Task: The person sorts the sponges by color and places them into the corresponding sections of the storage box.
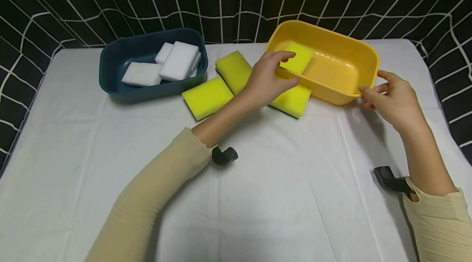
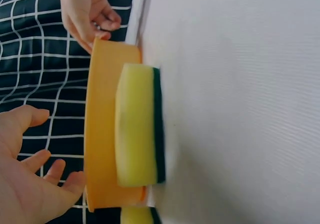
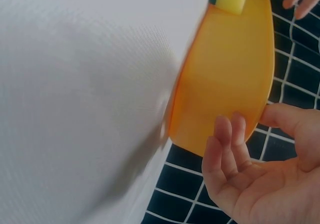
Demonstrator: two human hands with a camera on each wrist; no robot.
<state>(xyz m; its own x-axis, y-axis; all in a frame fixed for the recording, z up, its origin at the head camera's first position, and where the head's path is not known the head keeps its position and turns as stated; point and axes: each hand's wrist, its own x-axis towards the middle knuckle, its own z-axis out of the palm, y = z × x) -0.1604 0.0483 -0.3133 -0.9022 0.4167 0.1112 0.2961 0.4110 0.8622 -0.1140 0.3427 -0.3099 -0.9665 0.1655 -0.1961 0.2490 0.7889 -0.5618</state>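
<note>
My right hand (image 1: 396,100) holds the right end of a yellow plastic bin (image 1: 346,75), thumb at its rim and fingers against the outer wall. Over the bin's left front rim, my left hand (image 1: 267,75) reaches with thumb and fingers spread, nothing between them. Inside the bin, close to those fingertips, lies a yellow sponge (image 1: 300,57). Another sponge (image 2: 137,126), yellow with a dark green scouring side, lies against the outside of the bin's front wall. Two more sponges (image 1: 207,98) lie left of the bin, one partly hidden behind my left hand.
A dark blue bin (image 1: 129,96) stands at the back left with several white foam blocks (image 1: 180,61) in it. A white cloth (image 1: 258,196) covers the table. Behind and at both sides hangs a black curtain (image 1: 228,3) with a white grid.
</note>
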